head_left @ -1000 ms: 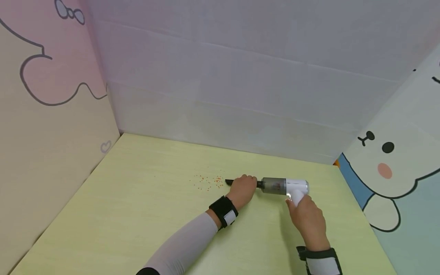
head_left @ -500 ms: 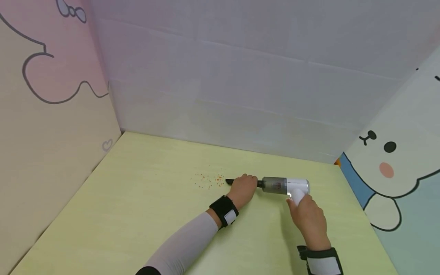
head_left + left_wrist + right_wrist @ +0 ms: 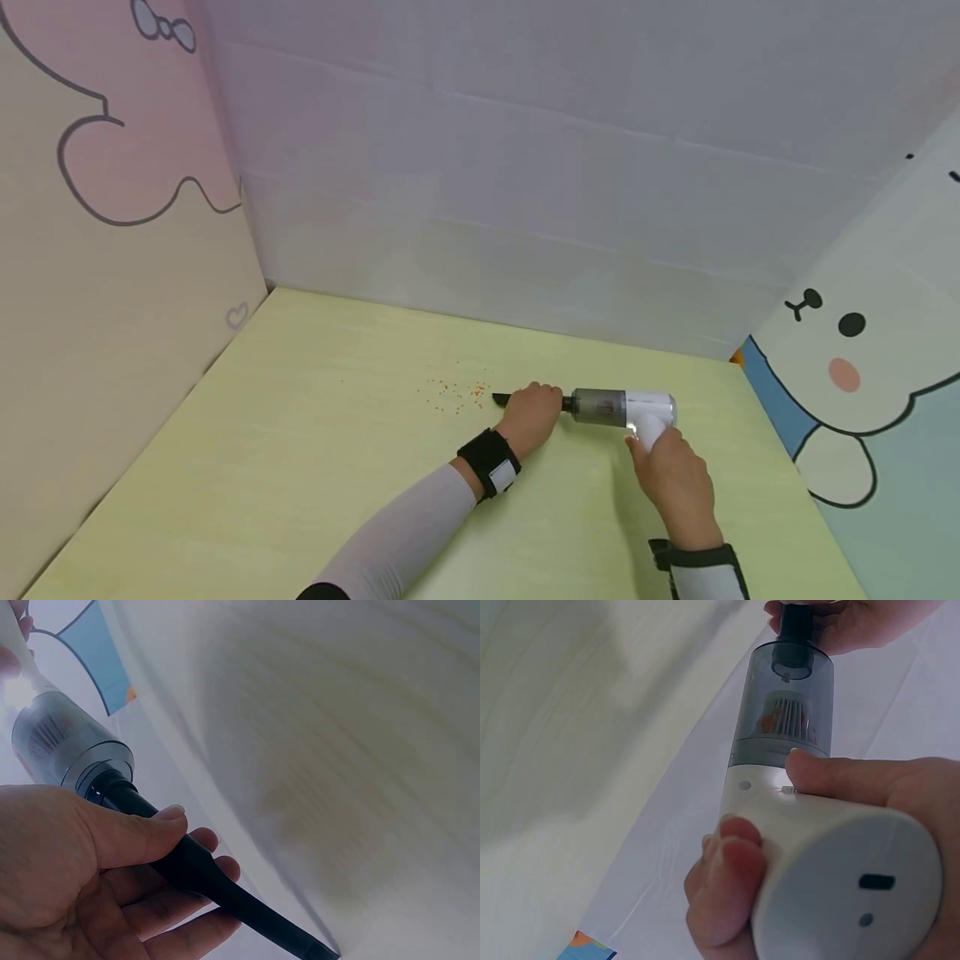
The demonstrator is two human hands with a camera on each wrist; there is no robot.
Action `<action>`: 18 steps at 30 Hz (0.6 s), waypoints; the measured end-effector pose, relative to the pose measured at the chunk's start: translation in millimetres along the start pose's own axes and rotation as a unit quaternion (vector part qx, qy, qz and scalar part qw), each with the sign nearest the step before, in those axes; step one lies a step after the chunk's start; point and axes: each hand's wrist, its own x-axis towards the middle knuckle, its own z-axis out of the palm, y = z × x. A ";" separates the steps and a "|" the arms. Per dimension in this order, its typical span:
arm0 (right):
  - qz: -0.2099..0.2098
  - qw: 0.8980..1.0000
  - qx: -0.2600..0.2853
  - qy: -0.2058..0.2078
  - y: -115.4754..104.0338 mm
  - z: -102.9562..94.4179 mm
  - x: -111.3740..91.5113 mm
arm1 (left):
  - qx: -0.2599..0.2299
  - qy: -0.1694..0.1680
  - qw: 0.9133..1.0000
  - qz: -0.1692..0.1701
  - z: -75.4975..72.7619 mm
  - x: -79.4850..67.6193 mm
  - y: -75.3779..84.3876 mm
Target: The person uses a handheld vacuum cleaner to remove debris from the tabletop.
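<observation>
A white handheld vacuum cleaner (image 3: 649, 407) with a smoky clear dust cup (image 3: 784, 705) lies level over the table. My right hand (image 3: 677, 483) grips its handle; in the right wrist view the thumb lies along the body near a small switch. Round the black crevice nozzle (image 3: 187, 862) curl the thumb and fingers of my left hand (image 3: 531, 419). The nozzle's slanted tip (image 3: 500, 400) is just right of scattered orange crumbs (image 3: 478, 390). Whether that tip touches the table I cannot tell. Some orange bits show inside the cup by the filter.
The pale yellow table (image 3: 315, 467) is bounded by a whitish back wall (image 3: 510, 208). Printed panels stand at both sides, a pink and beige one (image 3: 150, 283) on the left and one with a cartoon animal (image 3: 862, 358) on the right.
The hands and vacuum cleaner stay almost in place. The head view has shifted slightly, so the walls and table sit a little further right. The crumbs look much the same.
</observation>
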 end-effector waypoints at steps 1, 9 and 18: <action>0.000 1.000 0.000 0.000 0.0 0.0 -0.1 | 0.002 -0.001 1.000 0.002 -0.1 -0.3 -0.2; 0.004 1.000 -0.005 -0.002 -0.1 0.6 -1.0 | -0.009 0.001 1.000 0.001 3.5 -0.8 -0.2; 0.004 1.000 -0.005 -0.004 -0.2 0.7 -1.8 | -0.012 -0.003 1.000 -0.003 -2.3 -3.9 0.5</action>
